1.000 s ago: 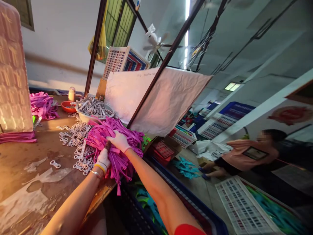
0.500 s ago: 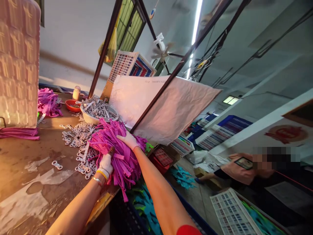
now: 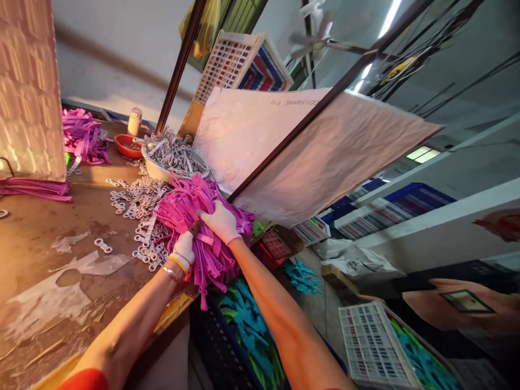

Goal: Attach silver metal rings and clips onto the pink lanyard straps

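A thick bundle of magenta plastic straps [image 3: 184, 208] lies at the right edge of the worn brown table [image 3: 49, 254], its ends hanging over the edge. My left hand [image 3: 183, 250], in a white glove, grips the near side of the bundle with closed fingers. My right hand [image 3: 221, 222], also gloved, presses down on top of the bundle with its fingers curled over the straps. Loose silver metal clips [image 3: 140, 203] lie scattered on the table just left of the bundle.
A white bowl [image 3: 156, 170] heaped with metal clips stands behind the bundle, beside a small red dish [image 3: 125, 146] and a little jar [image 3: 134, 122]. More magenta straps [image 3: 83, 135] lie at the back left. A white sack [image 3: 292, 146] hangs over a frame. Crates of teal pieces [image 3: 247, 330] sit below.
The view has tilted and moved closer. My two hands have drawn together on the bundle, the right one sliding toward its near side. The person at the right has slipped mostly out of view.
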Tool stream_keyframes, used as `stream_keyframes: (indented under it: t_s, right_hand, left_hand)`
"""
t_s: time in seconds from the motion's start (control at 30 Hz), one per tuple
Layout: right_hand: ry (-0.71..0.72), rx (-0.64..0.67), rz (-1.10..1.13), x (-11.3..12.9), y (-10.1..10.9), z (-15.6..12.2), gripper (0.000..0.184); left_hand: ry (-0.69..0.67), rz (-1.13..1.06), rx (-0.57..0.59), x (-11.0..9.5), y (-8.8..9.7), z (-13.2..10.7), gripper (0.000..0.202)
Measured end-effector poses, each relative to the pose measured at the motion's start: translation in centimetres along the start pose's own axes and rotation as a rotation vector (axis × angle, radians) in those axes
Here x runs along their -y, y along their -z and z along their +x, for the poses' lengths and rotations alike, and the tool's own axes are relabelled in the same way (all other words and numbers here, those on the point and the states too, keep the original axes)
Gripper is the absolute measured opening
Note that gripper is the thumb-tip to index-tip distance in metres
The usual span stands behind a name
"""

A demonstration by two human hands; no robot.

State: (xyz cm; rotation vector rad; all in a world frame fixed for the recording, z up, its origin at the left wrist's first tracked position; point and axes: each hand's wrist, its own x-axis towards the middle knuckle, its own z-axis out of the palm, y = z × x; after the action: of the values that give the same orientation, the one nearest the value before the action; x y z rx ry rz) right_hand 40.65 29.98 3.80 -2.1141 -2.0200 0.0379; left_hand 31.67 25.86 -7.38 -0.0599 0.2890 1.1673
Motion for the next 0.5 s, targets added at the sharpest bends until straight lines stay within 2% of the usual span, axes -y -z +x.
stream_keyframes:
  t_s: [0.1,0.23,0.37,0.43,0.5]
  right_hand:
    - [0.030,-0.052,0.003,1.1,0.6,-1.3,0.058]
    - [0.080,-0.054,-0.030,2.7,3.0,-2.6,0.050]
    - [0.252,-0.257,-0.052,5.1,6.7,-4.9,0.058]
    - [0.367,-0.341,-0.027,6.8,9.0,-6.4,0.066]
    - [0.500,-0.361,0.046,9.1,11.4,-7.7,0.070]
  left_hand:
    - [-0.032,-0.016,0.063,-0.1,-0.4,-0.1,0.044]
    - [-0.032,-0.026,0.122,-0.5,-1.7,-1.5,0.042]
    - [-0.077,-0.005,0.213,-1.5,-4.6,-4.5,0.041]
    - [-0.162,0.042,0.271,-2.7,-6.0,-6.4,0.041]
    - [-0.341,0.098,0.226,-4.8,-6.8,-8.5,0.042]
